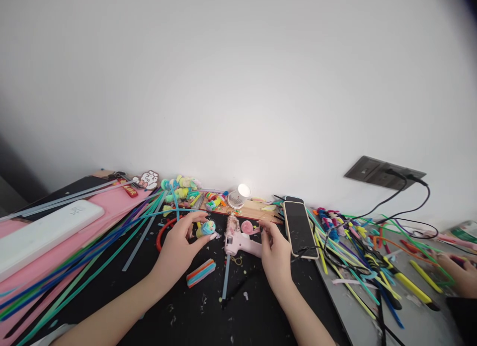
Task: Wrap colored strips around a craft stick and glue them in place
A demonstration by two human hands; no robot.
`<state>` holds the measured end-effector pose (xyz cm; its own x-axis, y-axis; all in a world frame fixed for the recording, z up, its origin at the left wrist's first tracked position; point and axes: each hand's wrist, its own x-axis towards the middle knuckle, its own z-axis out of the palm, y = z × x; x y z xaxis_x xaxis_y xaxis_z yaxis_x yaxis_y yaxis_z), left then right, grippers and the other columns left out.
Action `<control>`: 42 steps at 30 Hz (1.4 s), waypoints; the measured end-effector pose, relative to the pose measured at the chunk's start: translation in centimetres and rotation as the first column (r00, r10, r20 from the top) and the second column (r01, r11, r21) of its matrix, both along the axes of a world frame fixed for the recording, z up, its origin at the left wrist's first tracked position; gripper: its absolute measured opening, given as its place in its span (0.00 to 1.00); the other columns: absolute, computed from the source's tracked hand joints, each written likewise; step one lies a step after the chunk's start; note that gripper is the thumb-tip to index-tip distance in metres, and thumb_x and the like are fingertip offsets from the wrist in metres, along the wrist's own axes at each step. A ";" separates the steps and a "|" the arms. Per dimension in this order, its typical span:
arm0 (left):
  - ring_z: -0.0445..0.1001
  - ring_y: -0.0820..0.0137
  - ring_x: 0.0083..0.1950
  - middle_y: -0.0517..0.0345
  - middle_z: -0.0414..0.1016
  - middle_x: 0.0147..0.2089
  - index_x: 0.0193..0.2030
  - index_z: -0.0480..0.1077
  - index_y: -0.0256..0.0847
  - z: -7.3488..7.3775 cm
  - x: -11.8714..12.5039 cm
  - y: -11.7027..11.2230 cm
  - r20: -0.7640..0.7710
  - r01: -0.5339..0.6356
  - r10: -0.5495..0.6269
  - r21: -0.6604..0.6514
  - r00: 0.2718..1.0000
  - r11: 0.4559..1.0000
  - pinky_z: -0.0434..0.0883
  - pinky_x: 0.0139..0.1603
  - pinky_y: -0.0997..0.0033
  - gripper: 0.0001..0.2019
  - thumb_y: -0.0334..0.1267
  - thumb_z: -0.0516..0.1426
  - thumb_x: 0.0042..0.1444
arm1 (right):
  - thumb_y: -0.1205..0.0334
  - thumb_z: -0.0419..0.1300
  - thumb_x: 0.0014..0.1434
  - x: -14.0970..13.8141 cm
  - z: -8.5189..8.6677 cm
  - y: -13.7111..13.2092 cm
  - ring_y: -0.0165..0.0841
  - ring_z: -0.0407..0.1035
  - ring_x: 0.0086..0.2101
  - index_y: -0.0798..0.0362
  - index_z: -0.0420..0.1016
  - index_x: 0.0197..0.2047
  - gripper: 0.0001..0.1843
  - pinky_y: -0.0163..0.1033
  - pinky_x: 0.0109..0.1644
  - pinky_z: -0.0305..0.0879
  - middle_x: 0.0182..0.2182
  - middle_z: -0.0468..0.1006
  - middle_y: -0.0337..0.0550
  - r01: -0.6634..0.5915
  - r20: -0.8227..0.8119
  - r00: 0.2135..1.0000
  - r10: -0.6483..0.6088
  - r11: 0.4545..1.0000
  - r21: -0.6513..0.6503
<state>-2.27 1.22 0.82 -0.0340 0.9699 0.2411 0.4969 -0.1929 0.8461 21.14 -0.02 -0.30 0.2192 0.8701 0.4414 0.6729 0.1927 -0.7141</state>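
Note:
My left hand (177, 246) pinches a small rolled pipe-cleaner piece (208, 228), blue on its end and yellow at its side, between thumb and fingers. Closed at the fingertips, my right hand (275, 252) holds the short tail of a pink pipe-cleaner coil (247, 227). Between the two hands a pale pink glue gun (234, 240) lies on the black mat (194, 311), its handle reaching toward my right hand. A translucent glue stick (225, 278) sticks out of its back. Below my left hand rests a striped bundle of pipe cleaners (201, 273).
A white cup (239, 197) stands by the wall. Right of my right hand lies a phone (300, 229). Long pipe cleaners (100, 256) and a white box-like device (48, 234) fill the left. Yellow-handled pliers (406, 284), cables and another person's hand (458, 274) are at right.

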 end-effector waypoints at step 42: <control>0.70 0.63 0.40 0.58 0.67 0.36 0.39 0.63 0.45 0.5 0.3 -0.7 0.070 0.259 -0.255 -0.053 0.964 0.964 0.69 0.45 0.62 0.14 0.49 0.44 0.66 | 0.69 0.55 0.50 -1.5 0.1 -1.2 0.48 0.66 0.48 0.49 0.68 0.57 0.29 0.46 0.47 0.57 0.52 0.73 0.51 -0.015 0.537 0.820 0.197 0.946 -0.324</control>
<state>-1.92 0.55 1.36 0.2053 0.9608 0.1862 0.3835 -0.2540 0.8879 19.66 -1.22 -0.18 -0.0859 0.9799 0.1800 0.9575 0.1311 -0.2569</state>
